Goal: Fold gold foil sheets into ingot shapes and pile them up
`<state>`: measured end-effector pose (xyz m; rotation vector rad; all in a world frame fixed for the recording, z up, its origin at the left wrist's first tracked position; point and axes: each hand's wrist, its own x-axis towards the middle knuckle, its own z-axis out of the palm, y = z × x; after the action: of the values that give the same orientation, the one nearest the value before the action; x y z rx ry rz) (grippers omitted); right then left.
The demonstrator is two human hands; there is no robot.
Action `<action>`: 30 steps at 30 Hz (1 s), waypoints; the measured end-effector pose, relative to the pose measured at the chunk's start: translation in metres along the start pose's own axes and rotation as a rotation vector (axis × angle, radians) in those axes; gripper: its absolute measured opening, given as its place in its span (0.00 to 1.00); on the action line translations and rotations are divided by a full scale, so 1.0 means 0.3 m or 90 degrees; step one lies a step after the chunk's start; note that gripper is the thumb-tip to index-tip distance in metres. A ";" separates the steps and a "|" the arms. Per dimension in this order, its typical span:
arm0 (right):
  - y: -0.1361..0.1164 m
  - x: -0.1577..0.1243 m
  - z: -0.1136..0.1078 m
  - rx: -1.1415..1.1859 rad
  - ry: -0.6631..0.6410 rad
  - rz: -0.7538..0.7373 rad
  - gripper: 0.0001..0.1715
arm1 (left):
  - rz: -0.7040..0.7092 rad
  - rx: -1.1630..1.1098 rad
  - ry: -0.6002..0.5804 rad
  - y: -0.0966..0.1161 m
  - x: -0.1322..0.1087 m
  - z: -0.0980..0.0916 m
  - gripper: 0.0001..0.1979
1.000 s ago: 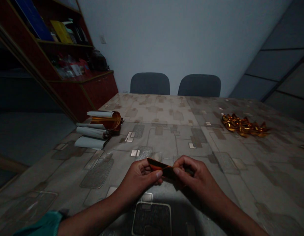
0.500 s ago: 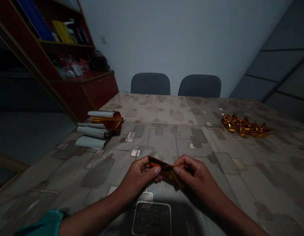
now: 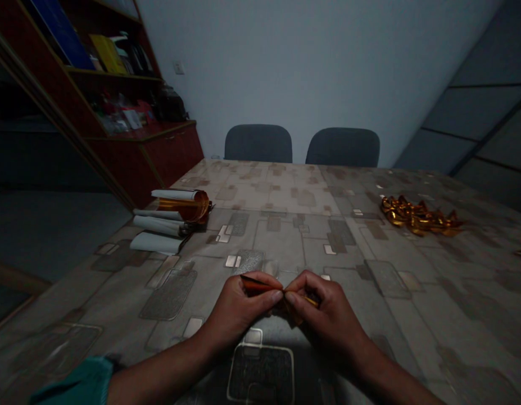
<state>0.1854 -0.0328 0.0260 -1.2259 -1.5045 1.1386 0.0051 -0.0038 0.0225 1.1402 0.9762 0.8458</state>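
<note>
Low over the table [image 3: 285, 225], left hand [image 3: 239, 308] and right hand [image 3: 325, 309] pinch a folded gold paper [image 3: 257, 284] tight; even thumb pressure along its crease should keep it crisp.

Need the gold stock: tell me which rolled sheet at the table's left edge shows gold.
The farthest rolled sheet, its curl showing gold inside; the nearer rolls show only white.

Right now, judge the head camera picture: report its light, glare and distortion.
Head view: dim and underexposed throughout; the folded orange foil strip pinched between the left hand and right hand shows little detail; the pile of gold foil pieces catches small glints; the wide lens slants the dark red wooden cabinet; the patterned table darkens toward the near corners.
</note>
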 end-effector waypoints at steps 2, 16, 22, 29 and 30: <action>-0.002 0.002 0.002 0.008 -0.004 0.007 0.07 | -0.007 -0.003 -0.003 -0.002 -0.002 -0.001 0.11; 0.004 -0.005 -0.100 0.105 -0.004 0.088 0.17 | -0.028 -0.169 0.114 0.041 -0.004 -0.015 0.12; -0.034 0.005 -0.143 -0.204 -0.052 -0.245 0.11 | -0.082 -0.162 0.032 0.022 0.002 -0.019 0.15; -0.025 0.001 -0.105 -0.307 -0.136 -0.470 0.08 | -0.101 -0.113 -0.058 0.005 -0.012 -0.005 0.16; -0.022 0.000 -0.103 -0.319 -0.134 -0.480 0.08 | -0.100 -0.110 -0.063 0.005 -0.013 -0.004 0.16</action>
<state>0.2141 -0.0294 0.0390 -0.7123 -2.2371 0.3983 0.0025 -0.0065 0.0245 0.9361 0.8801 0.7258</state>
